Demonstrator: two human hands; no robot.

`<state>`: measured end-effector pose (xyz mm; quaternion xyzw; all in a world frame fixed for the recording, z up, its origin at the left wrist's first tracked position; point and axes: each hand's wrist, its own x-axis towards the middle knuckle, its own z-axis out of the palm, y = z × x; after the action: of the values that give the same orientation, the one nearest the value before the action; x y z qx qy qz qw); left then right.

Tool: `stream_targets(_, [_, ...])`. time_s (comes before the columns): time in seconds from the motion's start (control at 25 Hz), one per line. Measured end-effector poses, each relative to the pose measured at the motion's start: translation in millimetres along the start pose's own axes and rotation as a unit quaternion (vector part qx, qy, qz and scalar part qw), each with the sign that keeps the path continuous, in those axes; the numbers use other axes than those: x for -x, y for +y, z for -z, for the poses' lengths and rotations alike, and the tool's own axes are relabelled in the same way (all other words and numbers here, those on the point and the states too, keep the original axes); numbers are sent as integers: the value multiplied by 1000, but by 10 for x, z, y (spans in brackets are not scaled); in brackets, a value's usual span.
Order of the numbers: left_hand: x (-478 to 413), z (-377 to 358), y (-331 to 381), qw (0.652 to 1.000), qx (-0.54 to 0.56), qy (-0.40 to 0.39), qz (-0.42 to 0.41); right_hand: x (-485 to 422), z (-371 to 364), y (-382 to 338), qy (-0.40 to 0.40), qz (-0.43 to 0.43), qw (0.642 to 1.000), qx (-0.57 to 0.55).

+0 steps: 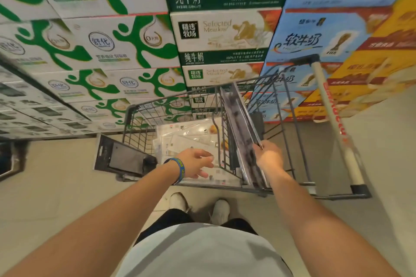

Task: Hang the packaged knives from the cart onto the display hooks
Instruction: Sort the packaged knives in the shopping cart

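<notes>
At the cart (pixel 139 123), the right grip (pixel 269 156) clasps a standing sheaf of packaged knives (pixel 242 132) by its inner divider, the left grip (pixel 195 163) hovers loose-fingered and empty over more packs (pixel 186 139) in its basket, so hanging looks hardly started, with no hooks visible.

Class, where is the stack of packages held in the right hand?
Head view, right of centre: the stack stands on edge in the cart, gripped by the right hand, beside flat packages under the left hand.
</notes>
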<state>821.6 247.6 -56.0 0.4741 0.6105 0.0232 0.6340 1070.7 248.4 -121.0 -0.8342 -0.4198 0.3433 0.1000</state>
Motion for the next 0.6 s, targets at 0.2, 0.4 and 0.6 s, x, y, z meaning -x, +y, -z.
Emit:
stream_targets(0.2, [-81, -70, -169, 999, 27, -8, 33, -148, 40, -201, -43, -37, 995, 84])
stream_targets(0.4, [-220, -53, -326, 998, 65, -4, 23, 362, -11, -654, 154, 157, 969, -113])
stream_targets(0.6, [-347, 322, -761, 984, 124, 101, 78, 818, -318, -1477, -72, 305, 939, -143])
